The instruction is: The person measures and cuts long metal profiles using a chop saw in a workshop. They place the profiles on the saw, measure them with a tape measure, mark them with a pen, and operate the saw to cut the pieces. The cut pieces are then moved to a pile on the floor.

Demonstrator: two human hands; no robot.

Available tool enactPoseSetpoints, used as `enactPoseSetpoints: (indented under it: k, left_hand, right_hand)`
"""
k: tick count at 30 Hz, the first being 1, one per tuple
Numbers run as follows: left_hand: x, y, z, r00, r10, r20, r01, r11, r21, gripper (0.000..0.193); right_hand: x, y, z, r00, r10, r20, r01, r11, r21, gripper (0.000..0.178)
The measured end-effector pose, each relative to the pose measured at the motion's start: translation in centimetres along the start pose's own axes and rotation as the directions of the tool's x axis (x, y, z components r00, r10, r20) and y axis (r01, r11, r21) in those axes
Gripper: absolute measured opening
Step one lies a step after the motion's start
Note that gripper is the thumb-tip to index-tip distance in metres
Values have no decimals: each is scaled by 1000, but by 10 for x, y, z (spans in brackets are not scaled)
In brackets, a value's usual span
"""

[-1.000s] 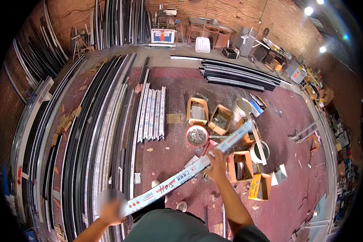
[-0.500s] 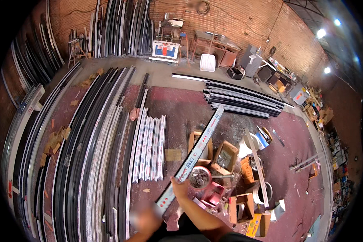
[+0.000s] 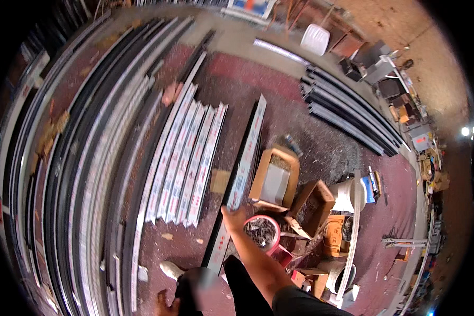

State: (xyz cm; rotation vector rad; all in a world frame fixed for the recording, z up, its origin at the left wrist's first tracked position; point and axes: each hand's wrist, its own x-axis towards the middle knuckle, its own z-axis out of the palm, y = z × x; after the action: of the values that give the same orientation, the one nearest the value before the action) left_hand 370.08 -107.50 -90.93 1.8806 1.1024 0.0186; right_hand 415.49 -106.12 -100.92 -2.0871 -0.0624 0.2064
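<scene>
A long black and white metal profile (image 3: 239, 181) with printed film stands out in front of me, tilted. My right hand (image 3: 236, 218) is closed around it below its middle. My left hand (image 3: 166, 305), at the lower edge and apart from the profile, has its fingers spread and holds nothing. To the left, several shorter white-faced profiles (image 3: 187, 158) lie side by side on the floor. A red-rimmed bucket (image 3: 277, 236) with dark small pieces in it stands just right of my right hand.
Rows of long profiles (image 3: 97, 163) cover the left floor. Another profile stack (image 3: 353, 113) lies at the far right. Cardboard boxes (image 3: 295, 180), a white bucket (image 3: 347, 195) and a long pale strip (image 3: 355, 231) crowd the right. My shoe (image 3: 170, 269) shows below.
My left hand has let go of the profile's near end and moved down. The profile has swung left and more upright in my right hand. My view has turned and lowered.
</scene>
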Motion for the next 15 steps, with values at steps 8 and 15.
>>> enactPoseSetpoints:
  k: [8,15]
  left_hand:
    - [-35,-27,34,886,-450,106,436,890,138,58]
    - [-27,-43,14,884,-449,130,436,892,120,38]
  right_hand:
    - [84,150,111,974,114,194,-46,945,-323,48]
    - [96,245,187,976,67,206,-19,974,-226,47]
